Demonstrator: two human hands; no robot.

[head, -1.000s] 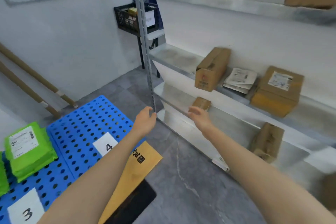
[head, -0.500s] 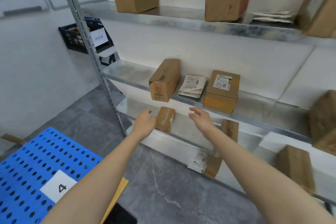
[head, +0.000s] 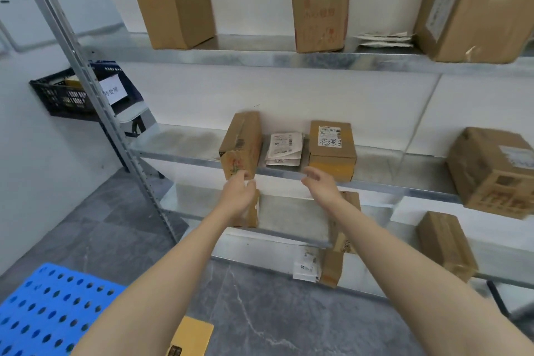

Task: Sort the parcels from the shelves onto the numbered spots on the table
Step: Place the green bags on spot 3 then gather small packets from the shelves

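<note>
Both my arms reach toward the middle shelf [head: 185, 154]. My left hand [head: 238, 195] is open just below the front end of a long brown box [head: 241, 146] lying endwise on that shelf; its fingertips are at the box's lower front face. My right hand [head: 319, 186] is open, empty, near the shelf edge in front of flat white mailers [head: 284, 149] and a labelled brown box [head: 332, 149]. A small box [head: 254, 211] on the lower shelf is partly hidden behind my left hand.
The top shelf carries a brown box [head: 176, 15], a taller box [head: 319, 11], flat envelopes [head: 385, 39] and a big carton [head: 474, 8]. More boxes [head: 491, 172] sit at right. A blue perforated table [head: 43, 312], a yellow envelope [head: 192, 337] and a black crate [head: 65, 95] lie left.
The view has swung up and right toward the shelves. Both hands have risen from the lower shelf level to the edge of the middle shelf, closing in on the long box.
</note>
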